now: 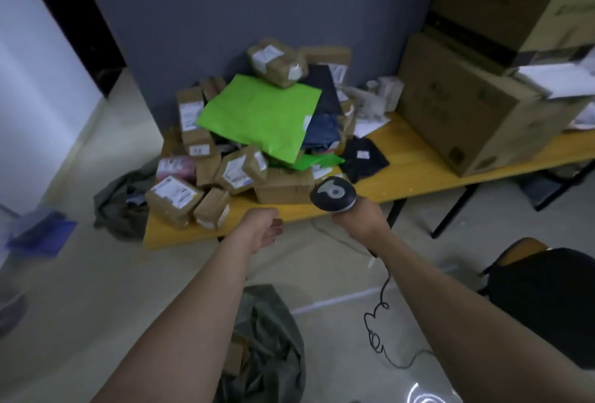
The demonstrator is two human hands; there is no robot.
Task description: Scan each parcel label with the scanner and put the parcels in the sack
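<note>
Centrally, the fingers of the right hand (360,219) are curled round the handle of the scanner (333,193), whose dark rounded head stands over the near edge of the yellow table (415,177). The left hand (264,229) hangs just before that same edge, empty, its fingers loose and relaxed; the fingertips are partly hidden. A black cable (380,312) runs from below the right hand and coils across the pale floor (96,274) in front of the table.

On the table's left half the parcels (238,171) lie heaped: brown taped boxes with white labels, a pink packet, dark mailers, and a green mailer (257,113) spread across the top. Two boxes overhang the table's near left corner. A black mailer (365,159) lies flat just right of the heap, and a large cardboard box (467,113) fills the table's right end.

Behind the table stands a grey wall (257,0). On the floor in front of the table, between the forearms, the grey-green sack (273,338) sits open with a brown parcel showing inside. A second sack (119,203) is slumped at the table's left end. A chair (541,299) carrying a dark bag stands in front of the table's right end, near the black table legs (450,212). Open floor spreads left of the table.
</note>
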